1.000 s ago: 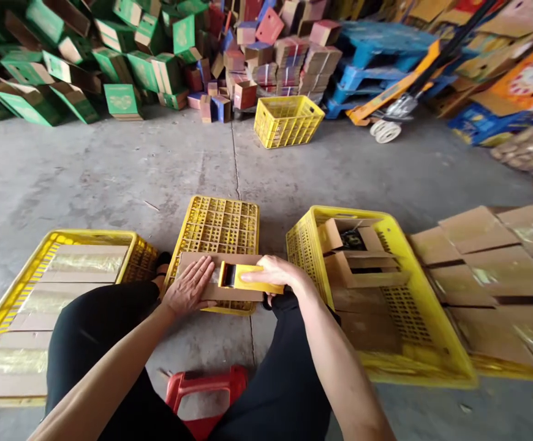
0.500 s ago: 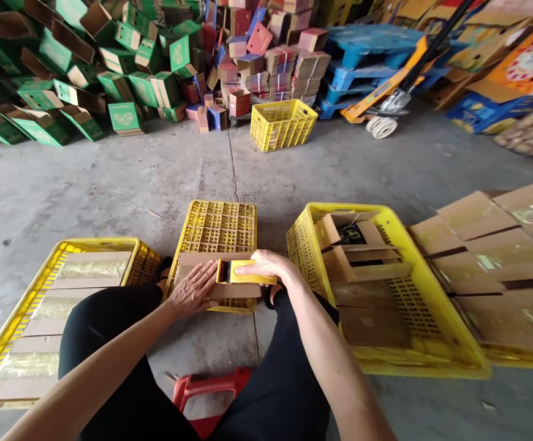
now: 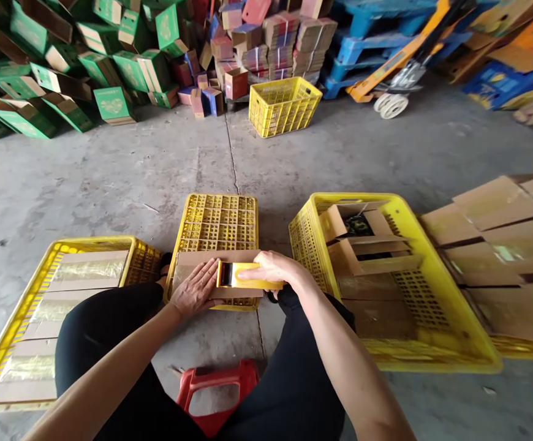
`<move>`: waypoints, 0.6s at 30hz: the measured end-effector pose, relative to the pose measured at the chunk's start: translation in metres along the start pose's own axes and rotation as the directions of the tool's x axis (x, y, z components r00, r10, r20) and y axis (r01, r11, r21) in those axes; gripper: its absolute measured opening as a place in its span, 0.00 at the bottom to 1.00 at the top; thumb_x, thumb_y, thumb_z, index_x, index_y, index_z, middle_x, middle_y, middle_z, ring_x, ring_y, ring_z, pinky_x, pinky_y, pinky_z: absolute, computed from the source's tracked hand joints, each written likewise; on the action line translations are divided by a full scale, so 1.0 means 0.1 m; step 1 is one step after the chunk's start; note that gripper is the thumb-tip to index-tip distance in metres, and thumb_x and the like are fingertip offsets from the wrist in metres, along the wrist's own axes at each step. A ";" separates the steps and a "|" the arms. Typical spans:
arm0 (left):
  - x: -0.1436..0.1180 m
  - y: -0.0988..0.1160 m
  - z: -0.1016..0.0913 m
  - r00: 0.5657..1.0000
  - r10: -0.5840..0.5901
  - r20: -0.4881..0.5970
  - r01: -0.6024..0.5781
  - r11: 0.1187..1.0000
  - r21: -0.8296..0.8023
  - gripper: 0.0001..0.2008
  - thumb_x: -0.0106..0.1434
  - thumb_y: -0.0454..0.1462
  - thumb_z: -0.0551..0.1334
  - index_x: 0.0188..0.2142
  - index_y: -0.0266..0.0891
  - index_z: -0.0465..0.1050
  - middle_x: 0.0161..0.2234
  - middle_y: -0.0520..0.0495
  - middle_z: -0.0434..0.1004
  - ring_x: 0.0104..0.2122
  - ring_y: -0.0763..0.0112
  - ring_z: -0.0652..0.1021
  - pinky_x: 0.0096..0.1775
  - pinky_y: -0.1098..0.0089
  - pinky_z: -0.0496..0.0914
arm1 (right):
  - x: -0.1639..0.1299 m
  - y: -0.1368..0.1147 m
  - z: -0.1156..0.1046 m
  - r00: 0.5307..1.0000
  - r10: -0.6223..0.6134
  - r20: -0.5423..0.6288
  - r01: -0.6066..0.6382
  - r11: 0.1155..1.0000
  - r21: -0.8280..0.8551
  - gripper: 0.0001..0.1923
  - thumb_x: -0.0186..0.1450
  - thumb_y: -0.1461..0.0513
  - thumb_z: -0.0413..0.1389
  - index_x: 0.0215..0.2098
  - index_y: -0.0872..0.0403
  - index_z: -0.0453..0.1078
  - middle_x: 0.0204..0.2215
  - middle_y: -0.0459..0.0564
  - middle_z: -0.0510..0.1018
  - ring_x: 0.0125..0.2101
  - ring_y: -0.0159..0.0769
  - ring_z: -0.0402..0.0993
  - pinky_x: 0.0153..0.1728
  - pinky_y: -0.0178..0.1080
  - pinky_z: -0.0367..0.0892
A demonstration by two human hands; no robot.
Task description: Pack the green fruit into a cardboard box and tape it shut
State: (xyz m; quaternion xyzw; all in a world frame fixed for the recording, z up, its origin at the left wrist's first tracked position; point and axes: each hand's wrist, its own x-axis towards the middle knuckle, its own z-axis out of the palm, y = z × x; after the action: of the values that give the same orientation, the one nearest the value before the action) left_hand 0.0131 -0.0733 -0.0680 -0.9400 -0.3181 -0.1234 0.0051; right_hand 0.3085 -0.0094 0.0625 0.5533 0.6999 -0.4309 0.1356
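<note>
Left hand: the left hand lies flat, fingers spread, on a flat brown cardboard box.
Right hand: the right hand is wrapped around a yellow plastic tape roller.
Box: bottom middle, on an upside-down yellow plastic crate.
Right: yellow crate of brown boxes.

The person is wearing plain black trousers, showing on both thighs just above the red stool. Both forearms are showing bare, with no sleeves reaching them. The left hand and right hand are wearing no gloves.
</note>
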 end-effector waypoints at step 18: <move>0.02 -0.02 -0.02 0.999 -0.035 0.016 0.036 0.999 -0.023 0.47 0.74 0.59 0.53 0.78 0.31 0.39 0.75 0.32 0.49 0.74 0.49 0.55 0.72 0.49 0.54 | -0.27 0.06 -0.20 0.997 0.078 0.001 -0.078 0.997 0.006 0.26 0.65 0.40 0.60 0.26 0.53 0.71 0.25 0.52 0.80 0.28 0.41 0.80 0.27 0.37 0.67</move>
State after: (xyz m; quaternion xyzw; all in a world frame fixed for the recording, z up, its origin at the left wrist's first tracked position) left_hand 0.0131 -0.0709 -0.0656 -0.9352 -0.3332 -0.1197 -0.0107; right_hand 0.3289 -0.0119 0.0898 0.5804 0.6763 -0.4276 0.1512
